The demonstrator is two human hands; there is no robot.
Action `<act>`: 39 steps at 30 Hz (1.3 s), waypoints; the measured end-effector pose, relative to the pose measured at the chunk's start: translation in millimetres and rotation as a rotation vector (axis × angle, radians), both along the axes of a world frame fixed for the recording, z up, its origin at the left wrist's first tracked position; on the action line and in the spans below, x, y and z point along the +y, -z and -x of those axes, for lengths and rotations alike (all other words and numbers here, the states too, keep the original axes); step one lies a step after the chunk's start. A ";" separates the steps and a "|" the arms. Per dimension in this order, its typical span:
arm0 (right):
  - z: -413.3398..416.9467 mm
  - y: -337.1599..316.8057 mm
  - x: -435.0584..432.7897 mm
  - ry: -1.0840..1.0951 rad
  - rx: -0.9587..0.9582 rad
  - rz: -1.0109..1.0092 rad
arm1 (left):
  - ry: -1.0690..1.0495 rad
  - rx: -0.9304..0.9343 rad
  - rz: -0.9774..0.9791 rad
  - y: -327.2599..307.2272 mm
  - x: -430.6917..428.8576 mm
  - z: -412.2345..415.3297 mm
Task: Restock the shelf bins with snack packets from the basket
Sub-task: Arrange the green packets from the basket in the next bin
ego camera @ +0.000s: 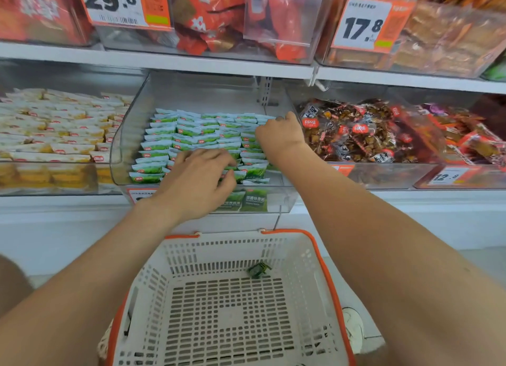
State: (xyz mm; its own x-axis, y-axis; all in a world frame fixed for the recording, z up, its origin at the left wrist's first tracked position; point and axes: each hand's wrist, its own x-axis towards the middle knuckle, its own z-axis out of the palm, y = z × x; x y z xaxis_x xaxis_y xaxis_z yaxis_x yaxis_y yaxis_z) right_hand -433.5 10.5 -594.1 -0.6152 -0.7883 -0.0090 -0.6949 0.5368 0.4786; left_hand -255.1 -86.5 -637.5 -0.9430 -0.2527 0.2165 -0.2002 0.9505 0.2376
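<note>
curled left hand round green packets at 6 o'clock of clear bin. tucked right hand at 3 o'clock, fingers bent, grip unclear. saw one dark packet in basket below.

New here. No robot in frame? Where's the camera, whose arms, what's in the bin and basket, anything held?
No robot: a person's bare arms, filmed from a wide-angle camera on their head. Both hands are in a clear bin of green packets. The left hand curls round packets at the front; the right hand is curled at the back right, its grip hidden. Below, the white basket holds one small green item.
</note>
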 end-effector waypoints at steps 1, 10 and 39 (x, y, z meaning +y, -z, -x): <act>2.9 0.3 -2.2 -0.003 -0.005 0.024 | 0.000 -0.008 -0.005 0.5 -0.7 0.5; 3.5 1.8 -8.6 0.005 -0.121 0.147 | -0.011 -0.023 0.006 0.0 -4.3 0.4; -57.6 338.1 122.9 0.349 -1.017 -0.089 | 0.220 -0.775 -0.035 111.5 39.4 -27.6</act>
State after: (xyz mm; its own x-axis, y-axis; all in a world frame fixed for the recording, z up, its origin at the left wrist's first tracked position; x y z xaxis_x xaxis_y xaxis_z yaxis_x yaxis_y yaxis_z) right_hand -375.9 133.3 -932.1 -0.4778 -0.5422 -0.6911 -0.6041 0.7740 -0.1897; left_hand -227.5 -47.1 -749.1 -0.8508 -0.0379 -0.5242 -0.1288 0.9820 0.1380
